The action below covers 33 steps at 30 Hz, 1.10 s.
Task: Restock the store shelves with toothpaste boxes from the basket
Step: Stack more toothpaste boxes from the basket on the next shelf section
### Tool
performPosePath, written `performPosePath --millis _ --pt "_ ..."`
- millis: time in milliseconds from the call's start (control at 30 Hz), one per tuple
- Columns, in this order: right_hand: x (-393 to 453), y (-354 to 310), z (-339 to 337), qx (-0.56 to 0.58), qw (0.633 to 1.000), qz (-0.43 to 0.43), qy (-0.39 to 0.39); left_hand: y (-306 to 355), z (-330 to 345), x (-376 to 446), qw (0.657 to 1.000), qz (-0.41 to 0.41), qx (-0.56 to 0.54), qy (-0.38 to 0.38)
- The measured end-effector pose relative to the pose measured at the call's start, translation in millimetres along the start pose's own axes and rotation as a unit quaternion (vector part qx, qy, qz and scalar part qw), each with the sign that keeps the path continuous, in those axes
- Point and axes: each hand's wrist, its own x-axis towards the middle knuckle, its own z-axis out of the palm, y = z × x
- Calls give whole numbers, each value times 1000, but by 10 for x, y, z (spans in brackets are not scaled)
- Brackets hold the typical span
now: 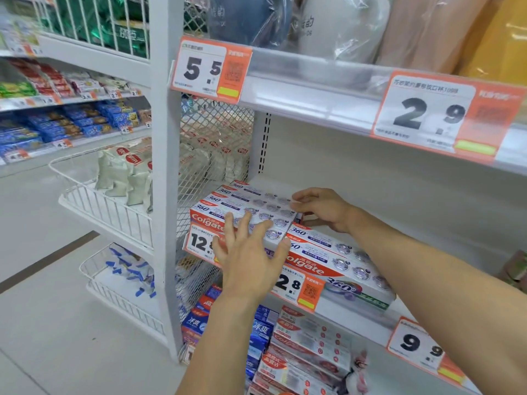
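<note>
Left hand (251, 252) lies spread and flat on the stacked toothpaste boxes (242, 212), its grip wide, while the right hand (322, 209) curls against their far end, apparently squaring them to the shelf (356, 320) edge

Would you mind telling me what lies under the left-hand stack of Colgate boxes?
The stack rests on the white shelf; a 12.8 price tag hangs below. The left hand covers its front corner.
</note>
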Motion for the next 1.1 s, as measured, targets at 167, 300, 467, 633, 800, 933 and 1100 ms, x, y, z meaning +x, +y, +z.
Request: performPosePath --millis 167,300,467,633,800,933,1100 --pt "-2 -28 17 -27 999 -13 -22 35 23 -23 1000 -6 11 -13" --pt "-1 -21 22 6 999 -6 -43 36 27 -18 1000 -7 7 -14" --pt "-1 -20 46 66 996 7 -54 42 3 -30 1000 -6 2 -13" --pt "6 -24 33 59 996 13 -58 24 -15 -39 1000 5 7 -21" --pt "-185 -90 98 -133 984 -98 69 56 -47 -39 999 22 4 33" --pt "-963 -229 21 -174 955 -214 111 322 -184 -177 973 103 -123 165" --pt "-2480 290 -250 -142 967 -188 94 644 -37 -659 962 155 -216 59"
